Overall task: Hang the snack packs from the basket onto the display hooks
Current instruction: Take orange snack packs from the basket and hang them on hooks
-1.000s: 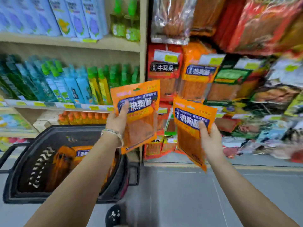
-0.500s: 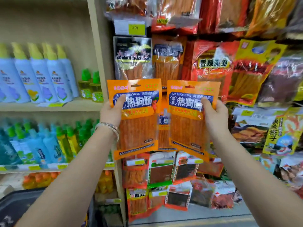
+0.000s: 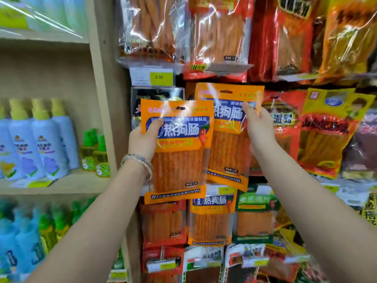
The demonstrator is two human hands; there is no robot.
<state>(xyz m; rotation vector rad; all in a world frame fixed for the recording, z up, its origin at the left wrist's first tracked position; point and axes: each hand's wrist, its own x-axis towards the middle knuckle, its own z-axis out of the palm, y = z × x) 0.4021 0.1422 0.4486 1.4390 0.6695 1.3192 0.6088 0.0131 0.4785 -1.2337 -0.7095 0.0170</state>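
Front snack pack point(image 3: 177, 148): glossy plastic film, orange print above and a clear window below, with glare streaking the top.
Rear snack pack point(image 3: 228, 127): the same shiny film, creased where the light catches it.
Hanging packs above point(image 3: 151, 27): clear, crinkled plastic, highly reflective (the sheen hides much of the contents).
Price tag point(image 3: 152, 77): matt paper by its look, white with a yellow patch.
Bracelet point(image 3: 140, 163): silvery and polished, metal by its look.
Spray bottles point(image 3: 47, 139): smooth plastic with a soft sheen and printed labels.
Shelf unit point(image 3: 100, 88): pale, smooth, matt board with a wood look.
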